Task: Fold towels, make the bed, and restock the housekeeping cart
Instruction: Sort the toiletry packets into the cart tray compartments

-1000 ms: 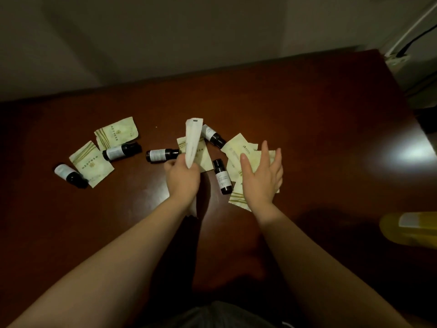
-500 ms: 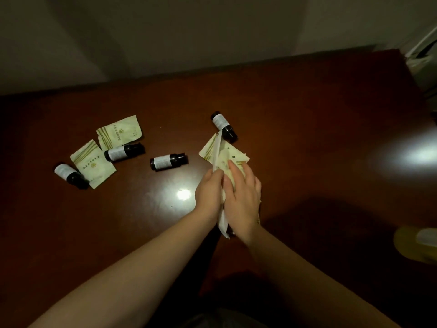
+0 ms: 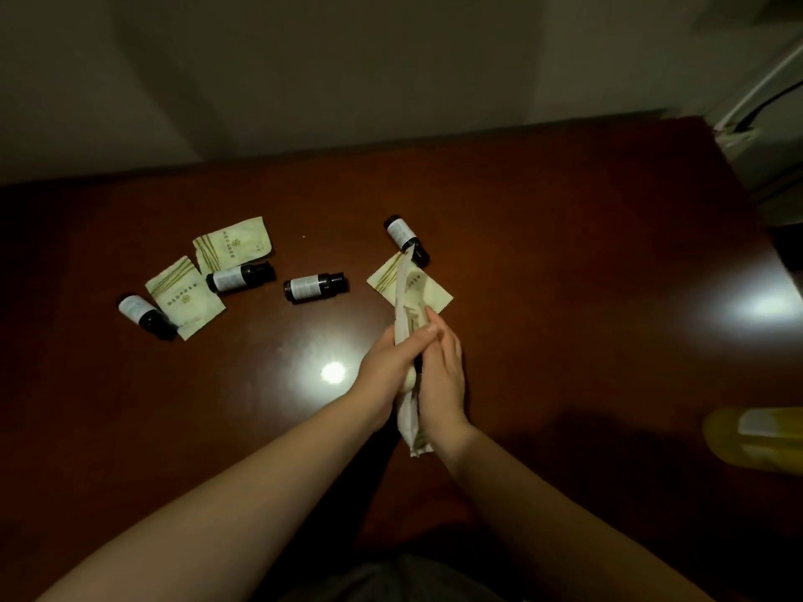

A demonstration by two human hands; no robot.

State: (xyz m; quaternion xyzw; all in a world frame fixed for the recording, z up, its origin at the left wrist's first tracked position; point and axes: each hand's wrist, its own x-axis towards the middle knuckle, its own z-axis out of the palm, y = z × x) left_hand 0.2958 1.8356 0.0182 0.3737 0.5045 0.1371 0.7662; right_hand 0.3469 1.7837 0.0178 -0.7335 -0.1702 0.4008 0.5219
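Observation:
Over the middle of the dark red table, my left hand and my right hand press together on a stack of pale amenity packets standing on edge. My left thumb curls over the stack's top. A dark shape between the palms may be a small bottle; I cannot tell. One flat packet lies on the table just beyond the hands. A small dark bottle lies behind that one.
To the left lie two more packets and three dark bottles with white labels. A yellow bottle sits blurred at the right edge. A wall runs behind the table; cables hang at far right.
My right hand gathered the loose packets from the table and came against my left hand, closing the stack between both. The bottle that lay between the hands is out of sight.

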